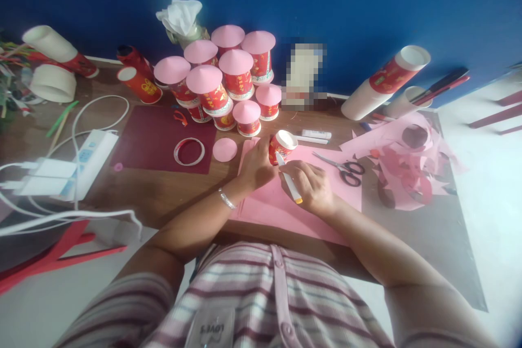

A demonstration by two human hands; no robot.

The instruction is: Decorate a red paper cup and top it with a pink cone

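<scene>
A red paper cup (281,145) with a white rim stands tilted in front of me, and my left hand (260,166) wraps around its left side. Between the fingers of my right hand (310,185) is a white pen (290,180) with a yellow end, its other tip close against the cup; whether it touches I cannot tell. Under both hands lie pink paper sheets (269,212). Black-handled scissors (342,168) rest on the sheets to the right. Left of my left hand lies a pink paper disc (224,149).
Several red cups with pink cone tops (205,80) stand at the back. A tape roll (189,151) lies on a dark red sheet (138,141). Pink scraps (403,163) and stacked cups (385,84) are at right. A power strip (89,163) with cables is at left.
</scene>
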